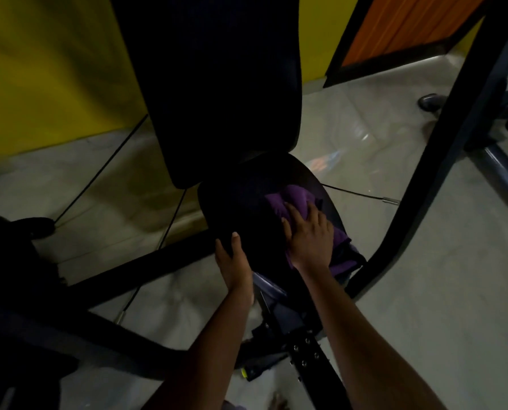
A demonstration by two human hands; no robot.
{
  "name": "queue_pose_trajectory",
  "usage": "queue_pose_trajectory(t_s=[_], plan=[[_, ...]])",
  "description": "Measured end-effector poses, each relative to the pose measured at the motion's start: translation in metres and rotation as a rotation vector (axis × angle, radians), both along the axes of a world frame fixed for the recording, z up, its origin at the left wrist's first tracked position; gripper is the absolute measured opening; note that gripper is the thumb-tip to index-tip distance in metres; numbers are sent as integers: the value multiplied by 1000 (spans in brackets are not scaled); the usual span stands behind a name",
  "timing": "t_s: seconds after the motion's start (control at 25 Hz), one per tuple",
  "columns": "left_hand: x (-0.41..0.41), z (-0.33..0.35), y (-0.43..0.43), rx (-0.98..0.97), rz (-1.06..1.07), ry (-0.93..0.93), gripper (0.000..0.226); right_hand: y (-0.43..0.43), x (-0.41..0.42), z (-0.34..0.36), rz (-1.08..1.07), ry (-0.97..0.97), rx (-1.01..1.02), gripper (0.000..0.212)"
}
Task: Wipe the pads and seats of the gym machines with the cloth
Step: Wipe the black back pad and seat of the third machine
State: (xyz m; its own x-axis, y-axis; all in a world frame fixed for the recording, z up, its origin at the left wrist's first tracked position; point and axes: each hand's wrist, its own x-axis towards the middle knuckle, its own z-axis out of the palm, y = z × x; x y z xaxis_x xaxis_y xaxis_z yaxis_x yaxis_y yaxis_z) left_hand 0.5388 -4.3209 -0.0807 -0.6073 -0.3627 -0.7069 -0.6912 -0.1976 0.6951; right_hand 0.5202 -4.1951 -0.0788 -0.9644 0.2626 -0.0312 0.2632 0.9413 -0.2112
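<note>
**Q:** One cloth, one seat: where does each lie?

**A:** Purple cloth (294,196) lies bunched on the dark seat (241,208). It covers the seat's 3 o'clock half and spills past the rim toward 5 o'clock. Right hand (309,235) presses it down with fingers straight and spread, pointing toward 11 o'clock; nothing is pinched.

**Q:** And the other hand?

**A:** Left hand (235,261) grasps the seat at its 7 o'clock rim. The thumb lies over the top edge; the other fingers are hidden beneath, apparently curled under the rim.

**Q:** How is this stroke best carried out?

**A:** By the layout, the 9 o'clock half of the seat has no cloth on it and probably needs passes.
- Even palm pressure and overlapping strokes suit the job.
- Strokes should run from 12 o'clock, where the seat meets the back pad (217,84), toward the front rim. That crease likely collects sweat.
- The cloth would cover more if spread flatter.
- The left hand should shift along the rim so that its patch is wiped too.

**Q:** What surrounds the work?

**A:** Back pad stands at 12 o'clock and a curved black frame bar (442,149) at 3 o'clock. A perforated adjustment post (303,350) is at 6 o'clock and a yellow wall (39,69) at 10 o'clock. Grey floor (424,291) lies beneath.
</note>
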Motion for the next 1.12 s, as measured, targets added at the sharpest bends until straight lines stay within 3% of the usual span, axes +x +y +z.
queue_pose_trajectory(t_s=[0.08, 0.16, 0.28, 0.4, 0.6, 0.72, 0.88, 1.04, 1.12], plan=[[17, 7, 9, -48, -39, 29, 61, -25, 29, 3, -35, 28, 5, 46], [41, 15, 19, -91, -71, 85, 60, -34, 67, 7, 75, 28, 43, 46], [75, 25, 34, -201, -223, 257, 64, 1, 88, 9, 101, 30, 54, 49], [74, 21, 48, -409, -519, 442, 78, 38, 68, 7, -9, 41, 47, 51], [1, -5, 50, -771, -904, 588, 73, 86, -10, -4, -18, -83, -112, 70], [-43, -24, 52, -953, -1078, 582, 74, 93, -23, -11, -48, -78, -173, 66], [-62, -32, 61, -1155, -1154, 485, 73, 86, 14, -10, -14, 16, -244, 55], [-62, -32, 67, -1201, -1153, 479, 65, 108, -43, -17, -149, -180, -498, 52], [-63, -32, 68, -1201, -1159, 468, 65, 114, -91, -26, -116, -276, -570, 51]])
